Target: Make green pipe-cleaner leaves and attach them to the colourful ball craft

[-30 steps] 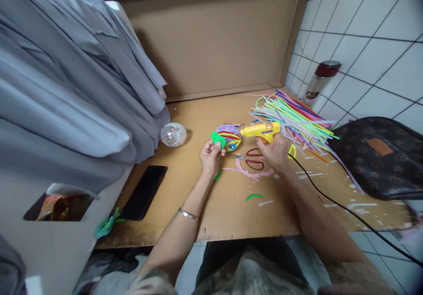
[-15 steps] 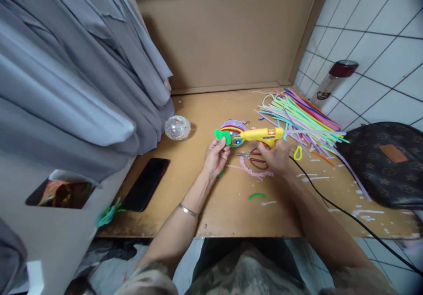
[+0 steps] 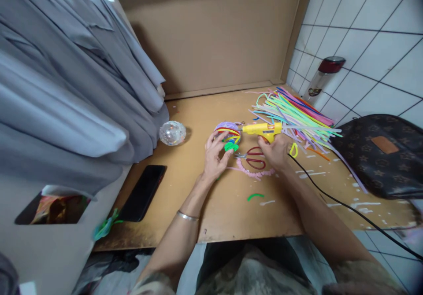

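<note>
my right hand (image 3: 277, 152) has its fingers closed round the handle of the yellow glue gun (image 3: 259, 129), just right of the striped ball (image 3: 234, 132). the ball sits on the desk (image 3: 228, 215). my left hand (image 3: 214, 156), on the ball's near left side, has its fingers parted, with a green piece (image 3: 231, 146) by the thumb; whether they pinch anything i can't tell. the gun's tip is so close to the ball that, if it's hot, a slip of my right wrist could burn my left fingers or smear glue on the wrong strand. being round, the ball might roll if i press unevenly, and the black cord (image 3: 325, 193), well to the ball's right, could pull my aim off if it snags. the gun points left at the ball, its long axis running nearly straight side to side.
</note>
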{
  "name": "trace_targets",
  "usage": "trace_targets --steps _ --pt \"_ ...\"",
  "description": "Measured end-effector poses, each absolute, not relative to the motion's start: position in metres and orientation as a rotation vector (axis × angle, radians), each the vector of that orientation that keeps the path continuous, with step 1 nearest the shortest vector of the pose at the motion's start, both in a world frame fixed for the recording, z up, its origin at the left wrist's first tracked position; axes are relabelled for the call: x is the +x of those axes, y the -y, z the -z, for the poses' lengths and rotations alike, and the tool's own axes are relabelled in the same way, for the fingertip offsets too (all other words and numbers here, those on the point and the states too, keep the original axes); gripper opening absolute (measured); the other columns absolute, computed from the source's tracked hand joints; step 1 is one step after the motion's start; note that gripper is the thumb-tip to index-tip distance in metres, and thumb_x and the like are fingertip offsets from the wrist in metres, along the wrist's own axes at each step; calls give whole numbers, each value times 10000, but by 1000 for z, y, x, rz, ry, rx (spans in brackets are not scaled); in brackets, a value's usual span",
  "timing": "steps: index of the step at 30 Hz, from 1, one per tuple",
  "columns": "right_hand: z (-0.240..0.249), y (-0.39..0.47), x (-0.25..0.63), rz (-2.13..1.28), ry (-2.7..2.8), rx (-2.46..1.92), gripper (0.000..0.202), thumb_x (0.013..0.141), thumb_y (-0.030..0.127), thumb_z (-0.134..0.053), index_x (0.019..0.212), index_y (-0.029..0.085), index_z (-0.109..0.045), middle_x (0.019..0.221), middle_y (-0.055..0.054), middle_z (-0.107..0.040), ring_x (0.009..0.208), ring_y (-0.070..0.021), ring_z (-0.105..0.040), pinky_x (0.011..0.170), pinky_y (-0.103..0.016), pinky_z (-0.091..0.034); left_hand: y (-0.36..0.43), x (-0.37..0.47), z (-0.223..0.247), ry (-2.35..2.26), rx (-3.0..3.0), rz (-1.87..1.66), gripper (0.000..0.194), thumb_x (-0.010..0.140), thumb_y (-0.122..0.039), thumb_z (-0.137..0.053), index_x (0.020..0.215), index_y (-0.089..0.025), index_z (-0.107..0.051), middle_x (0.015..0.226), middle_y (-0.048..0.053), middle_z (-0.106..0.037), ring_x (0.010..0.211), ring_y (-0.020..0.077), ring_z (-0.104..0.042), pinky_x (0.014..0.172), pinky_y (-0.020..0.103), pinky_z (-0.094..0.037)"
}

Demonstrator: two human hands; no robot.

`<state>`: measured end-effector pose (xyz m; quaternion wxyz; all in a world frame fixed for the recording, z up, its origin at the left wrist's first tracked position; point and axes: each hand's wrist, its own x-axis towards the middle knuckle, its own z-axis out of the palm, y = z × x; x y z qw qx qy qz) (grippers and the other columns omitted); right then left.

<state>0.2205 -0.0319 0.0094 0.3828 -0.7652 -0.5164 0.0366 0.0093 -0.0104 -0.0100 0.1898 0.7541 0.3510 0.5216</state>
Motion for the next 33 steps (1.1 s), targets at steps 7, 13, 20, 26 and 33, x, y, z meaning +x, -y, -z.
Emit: trace_targets --steps 7,13,20,26,33 --pt "-3 29 221 -83 1360 -1948 272 823 373 -544 934 152 -657 860 -141 -718 797 -301 -667 790 -416 -518 1 4 22 -1021 2227 -1349 292 906 -416 -598 1097 -232 -719 1244 113 -716 1319 314 -497 1151 538 -328" --pt "-2 29 220 -58 1352 -1987 313 839 352 -541 1018 124 -659 961 -171 -728 920 -332 -676 859 -431 -512 2 0 19 -1024 2260 -1382 243 895 -415 -609 1005 -225 -713 1076 104 -740 1148 291 -577 1067 488 -407" --pt "3 32 222 -4 1500 -1920 309 856 310 -519 1089 133 -617 1019 -173 -712 989 -328 -658 869 -412 -499 4 2 16 -989 2239 -1376 225 894 -438 -615 927 -230 -695 1006 95 -731 1102 285 -583 1064 490 -410" --pt "16 29 225 116 1521 -1843 292 853 308 -496 1063 134 -600 978 -167 -706 923 -318 -658 778 -391 -492 6 2 17 -998 2296 -1350 241 918 -438 -588 949 -220 -686 1011 98 -724 1149 289 -575 1077 500 -412" --pt "21 25 229 206 1559 -1758 244 829 303 -509 974 135 -610 872 -154 -687 808 -311 -643 682 -378 -457 5 0 19 -1054 2432 -1317 255 956 -423 -535 995 -204 -661 1022 86 -721 1159 269 -580 1062 501 -441"
